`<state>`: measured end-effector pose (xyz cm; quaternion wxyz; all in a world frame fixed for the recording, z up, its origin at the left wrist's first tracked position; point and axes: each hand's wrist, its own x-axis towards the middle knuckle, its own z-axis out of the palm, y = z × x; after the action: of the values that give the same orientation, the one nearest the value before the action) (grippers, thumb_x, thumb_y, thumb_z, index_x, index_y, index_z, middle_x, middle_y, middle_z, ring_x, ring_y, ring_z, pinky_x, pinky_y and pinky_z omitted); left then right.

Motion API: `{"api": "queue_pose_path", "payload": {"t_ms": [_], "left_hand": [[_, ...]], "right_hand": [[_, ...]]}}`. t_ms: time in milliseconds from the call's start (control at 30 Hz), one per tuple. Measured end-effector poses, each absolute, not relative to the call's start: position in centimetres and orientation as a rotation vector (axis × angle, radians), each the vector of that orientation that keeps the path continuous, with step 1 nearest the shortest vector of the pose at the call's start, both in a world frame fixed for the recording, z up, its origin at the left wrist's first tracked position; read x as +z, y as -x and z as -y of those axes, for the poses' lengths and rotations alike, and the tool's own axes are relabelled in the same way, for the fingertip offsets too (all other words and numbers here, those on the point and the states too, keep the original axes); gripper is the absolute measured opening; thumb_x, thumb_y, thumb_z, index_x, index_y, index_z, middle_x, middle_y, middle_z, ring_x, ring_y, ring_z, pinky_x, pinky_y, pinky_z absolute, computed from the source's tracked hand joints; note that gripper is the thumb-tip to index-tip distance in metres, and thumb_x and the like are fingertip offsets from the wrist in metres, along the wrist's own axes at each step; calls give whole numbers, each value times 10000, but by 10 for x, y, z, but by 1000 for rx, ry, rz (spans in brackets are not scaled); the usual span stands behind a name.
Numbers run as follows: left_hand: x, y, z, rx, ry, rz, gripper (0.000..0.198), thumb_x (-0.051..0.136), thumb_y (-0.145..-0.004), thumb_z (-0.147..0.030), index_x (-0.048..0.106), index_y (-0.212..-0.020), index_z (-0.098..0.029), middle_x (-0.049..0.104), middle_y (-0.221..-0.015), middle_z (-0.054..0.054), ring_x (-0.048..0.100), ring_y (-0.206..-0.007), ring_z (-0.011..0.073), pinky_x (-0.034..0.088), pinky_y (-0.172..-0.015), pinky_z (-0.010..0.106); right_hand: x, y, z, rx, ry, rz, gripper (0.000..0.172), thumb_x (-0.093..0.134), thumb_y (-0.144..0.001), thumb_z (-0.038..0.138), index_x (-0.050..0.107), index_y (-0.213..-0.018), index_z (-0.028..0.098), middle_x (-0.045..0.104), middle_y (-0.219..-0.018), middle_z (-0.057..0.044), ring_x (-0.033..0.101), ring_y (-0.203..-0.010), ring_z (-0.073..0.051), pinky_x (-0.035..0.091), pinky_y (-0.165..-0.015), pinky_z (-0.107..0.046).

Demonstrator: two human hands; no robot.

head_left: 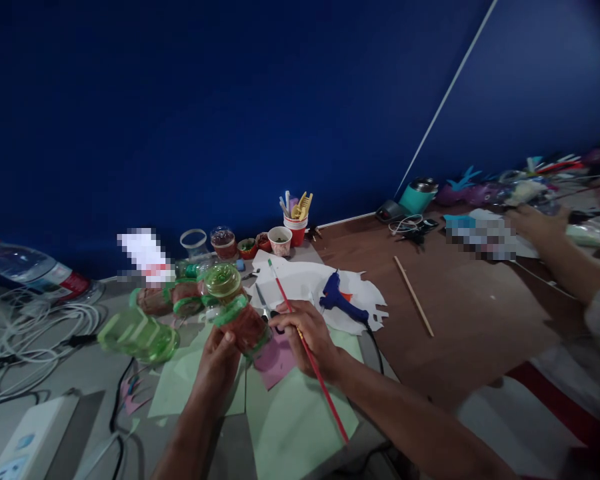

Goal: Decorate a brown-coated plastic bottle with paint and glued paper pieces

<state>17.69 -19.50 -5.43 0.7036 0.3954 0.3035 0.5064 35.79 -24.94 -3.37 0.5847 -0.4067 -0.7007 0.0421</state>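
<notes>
My left hand point(219, 363) is closed around a clear plastic bottle point(247, 327) with a reddish-brown middle and green bands, tilted above the table. My right hand point(307, 337) is closed on a thin red paintbrush point(323, 387), beside the bottle's right side. The brush slants across the hand, its green-tipped end pointing up and away. Below lie pale green paper sheets point(295, 427) and a pink paper piece point(280, 360). Behind my right hand, scissors point(263, 300) are partly hidden.
A blue glue gun point(343, 300) rests on white cut paper point(300, 280). Green plastic bottle point(140, 337), coiled cables point(55, 333) and power strip point(35, 433) are left. Cups point(280, 241) line the wall. A wooden stick point(413, 297) and another person's arm point(565, 247) are right.
</notes>
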Motion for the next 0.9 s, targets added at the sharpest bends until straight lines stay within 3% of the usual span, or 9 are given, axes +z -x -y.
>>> {"api": "queue_pose_path", "payload": {"t_ms": [167, 367, 467, 600, 767, 900], "left_hand": [[-58, -177, 194, 1161, -847, -681, 500, 794, -652, -411, 683, -1085, -186, 681, -1180, 123, 604, -1114, 294, 446, -974, 417], [-60, -177, 192, 1130, -881, -639, 489, 790, -656, -412, 685, -1062, -162, 709, -1085, 135, 645, -1017, 289, 476, -916, 406], [-59, -177, 192, 1134, -887, -642, 488, 774, -679, -408, 678, -1096, -174, 697, -1130, 129, 630, -1061, 292, 461, -953, 420], [-58, -178, 195, 1135, -837, -665, 504, 768, -686, -412, 669, -1127, -188, 660, -1222, 130, 574, -1166, 314, 429, -1009, 449], [-57, -179, 198, 1130, -822, -648, 487, 740, -723, -410, 660, -1143, -179, 648, -1247, 122, 537, -1217, 308, 398, -1046, 434], [-55, -179, 200, 1129, -819, -654, 500, 744, -715, -416, 655, -1144, -173, 648, -1248, 123, 554, -1196, 310, 408, -1033, 439]], "right_hand": [[-36, -357, 249, 72, 960, 1672, 262, 454, -854, 114, 555, -1062, 237, 685, -935, -61, 600, -993, -225, 510, -870, -408], [-35, -352, 251, 163, 850, 1722, 238, 458, -876, 141, 561, -1068, 237, 706, -968, -65, 603, -1028, -212, 481, -898, -391], [-36, -353, 250, 376, 844, 1543, 148, 416, -938, 232, 558, -981, 244, 722, -957, -68, 608, -1028, -212, 478, -895, -409], [-35, -358, 242, 709, 856, 1125, 193, 384, -969, 320, 539, -900, 228, 723, -882, -61, 650, -927, -202, 486, -878, -413], [-36, -363, 236, 794, 982, 1056, 161, 454, -929, 287, 567, -840, 213, 722, -828, -40, 661, -862, -187, 478, -847, -356], [-43, -362, 235, 711, 1035, 1149, 108, 456, -866, 167, 553, -871, 215, 721, -950, -48, 652, -923, -190, 469, -863, -349]]}}
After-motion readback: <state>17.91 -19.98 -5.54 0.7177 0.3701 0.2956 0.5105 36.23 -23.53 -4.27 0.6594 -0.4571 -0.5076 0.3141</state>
